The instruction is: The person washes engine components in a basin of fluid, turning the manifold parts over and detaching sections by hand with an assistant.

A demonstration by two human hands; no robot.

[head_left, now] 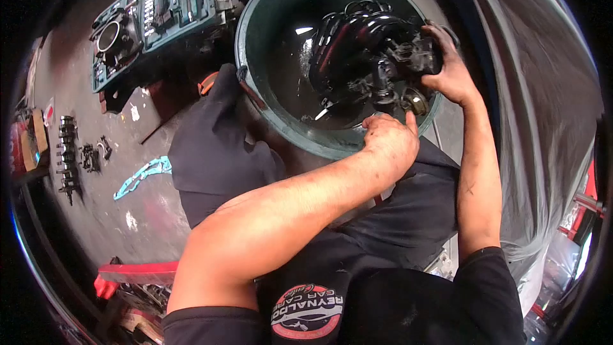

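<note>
A black, wet-looking intake manifold [367, 35] with curved runners is held tilted inside a large round green tub [258, 80]. Dark liquid [287, 70] lies in the bottom of the tub. My right hand [452, 73] grips the manifold's right end, near the tub's right rim, with fingers wrapped over its edge. At the near side, my left hand [391, 137] is closed on the lower part of the manifold, beside a round metal-coloured opening [415, 103]. Some left fingertips are hidden behind the part.
An open teal socket set case [201, 3] stands at the upper left with a round metal part [110, 37] on it. A crankshaft [66, 153] and blue gloves [143, 176] lie on the grey floor. Grey sheeting [543, 108] hangs close on the right.
</note>
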